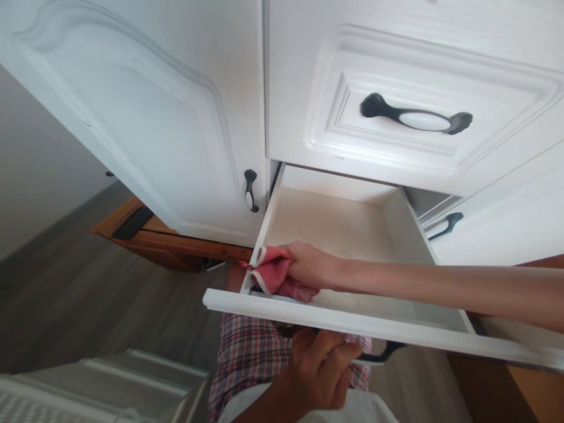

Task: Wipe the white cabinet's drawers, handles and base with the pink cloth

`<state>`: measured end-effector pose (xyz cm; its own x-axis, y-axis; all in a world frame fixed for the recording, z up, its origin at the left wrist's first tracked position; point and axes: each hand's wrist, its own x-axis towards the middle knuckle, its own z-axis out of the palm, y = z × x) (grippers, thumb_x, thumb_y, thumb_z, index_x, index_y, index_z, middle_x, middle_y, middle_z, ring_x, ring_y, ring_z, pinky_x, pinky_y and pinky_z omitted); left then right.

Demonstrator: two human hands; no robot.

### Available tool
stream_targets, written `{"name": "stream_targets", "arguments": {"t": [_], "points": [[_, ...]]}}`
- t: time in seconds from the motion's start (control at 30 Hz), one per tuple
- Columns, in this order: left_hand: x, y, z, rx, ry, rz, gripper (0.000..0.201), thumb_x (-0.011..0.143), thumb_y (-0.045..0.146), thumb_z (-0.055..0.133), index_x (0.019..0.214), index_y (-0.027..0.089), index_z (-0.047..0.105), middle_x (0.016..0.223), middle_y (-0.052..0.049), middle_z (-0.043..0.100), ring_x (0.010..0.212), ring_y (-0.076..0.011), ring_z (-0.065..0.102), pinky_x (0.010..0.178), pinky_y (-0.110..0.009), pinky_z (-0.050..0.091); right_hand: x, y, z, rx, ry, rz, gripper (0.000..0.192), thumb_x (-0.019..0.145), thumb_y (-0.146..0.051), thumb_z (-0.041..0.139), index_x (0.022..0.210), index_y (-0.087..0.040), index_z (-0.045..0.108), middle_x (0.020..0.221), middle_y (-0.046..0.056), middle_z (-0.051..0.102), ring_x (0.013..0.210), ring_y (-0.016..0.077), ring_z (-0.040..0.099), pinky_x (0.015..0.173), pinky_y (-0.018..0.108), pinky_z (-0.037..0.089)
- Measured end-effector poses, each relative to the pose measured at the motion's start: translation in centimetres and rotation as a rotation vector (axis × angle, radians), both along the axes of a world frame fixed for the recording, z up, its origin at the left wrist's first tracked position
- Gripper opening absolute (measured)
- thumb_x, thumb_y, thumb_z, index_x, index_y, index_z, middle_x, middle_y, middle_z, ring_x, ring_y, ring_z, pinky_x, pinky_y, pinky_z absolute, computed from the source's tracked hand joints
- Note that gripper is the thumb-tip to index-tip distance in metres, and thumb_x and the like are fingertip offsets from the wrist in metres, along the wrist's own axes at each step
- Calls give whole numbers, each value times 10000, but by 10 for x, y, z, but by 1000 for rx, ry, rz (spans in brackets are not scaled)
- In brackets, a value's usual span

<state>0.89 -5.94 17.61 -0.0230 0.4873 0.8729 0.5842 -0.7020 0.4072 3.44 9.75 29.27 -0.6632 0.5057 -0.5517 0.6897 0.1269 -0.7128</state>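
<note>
A white drawer (339,220) is pulled out of the cabinet. Inside it, at the front left corner, my right hand (308,264) is closed round a pink cloth (271,269) with pale edging, which touches the drawer's inner side and front. Part of the cloth hangs down along the front board (374,326). Below that board, my left hand (324,364) is wrapped round the drawer's dark handle (383,354), whose left part is hidden by the fingers. My right forearm crosses over the drawer from the right.
Above is another drawer front with a dark handle (416,114). A tall cabinet door (167,123) stands to the left, with a brown wooden piece of furniture (163,238) beyond it. A whitish panelled object (114,382) is at lower left. My legs in plaid cloth are under the drawer.
</note>
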Motion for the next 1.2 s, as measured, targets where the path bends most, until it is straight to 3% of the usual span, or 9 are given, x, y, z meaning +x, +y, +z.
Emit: {"name": "stream_targets", "arguments": {"t": [0.1,0.2,0.37,0.5,0.67,0.8,0.93,1.1,1.2], "points": [[-3,-1,-3,-45,-15,-50,285,1074,83,385,1009,146,656,769,-2,703,678,-140,687,663,-340,504,-19,-7,-19,-2,113,-355,255,734,-69,541,932,-180,658,869,37,719,772,180,659,602,239,473],[-4,1,-8,-19,-23,-76,240,1028,72,448,1041,140,678,821,-10,733,716,-140,703,688,-331,530,-21,1,-18,-106,292,-539,275,768,-81,544,1003,-187,640,871,52,731,727,195,676,592,265,513],[-4,-1,-18,16,-2,-83,223,999,84,513,1104,125,706,862,-24,742,746,-145,720,726,-323,566,-36,64,-2,-99,519,-687,98,888,-142,494,885,-239,514,627,27,616,527,203,598,441,282,462],[-9,-7,-20,-74,55,-109,262,1002,115,545,1206,151,705,920,-12,762,781,-138,733,748,-314,605,-59,118,-11,-82,453,-814,228,1050,-254,321,842,-282,409,517,-4,495,417,186,463,379,275,385],[-14,-5,-24,-57,110,-147,255,1030,148,530,1188,175,729,953,1,779,800,-117,740,748,-289,605,-67,120,-32,104,383,-875,94,1032,-291,460,993,-293,376,591,-53,492,450,193,471,411,289,405],[-18,0,-30,31,155,-144,154,986,152,646,1099,174,748,1066,-10,802,907,-138,766,804,-299,600,-46,73,-42,289,447,-670,402,864,-117,592,1147,-286,361,869,-23,597,698,193,614,615,313,545],[-18,6,-29,134,124,-147,113,965,110,655,951,169,750,1076,-24,806,814,-120,739,785,-281,586,0,24,-31,190,434,-190,516,845,-203,713,1250,-233,396,1101,46,610,990,219,635,871,353,570],[-18,6,-26,228,174,-45,174,973,121,692,816,181,738,1064,5,809,741,-100,677,861,-281,590,41,1,13,-45,261,221,539,971,-169,594,1453,-212,356,775,-81,568,689,153,570,672,274,495],[-19,1,-28,154,156,-58,161,989,115,668,884,190,764,1022,17,808,746,-109,698,878,-291,578,43,6,21,225,187,453,414,1045,-174,543,1450,-219,469,828,-36,661,725,156,607,674,275,459]]}}
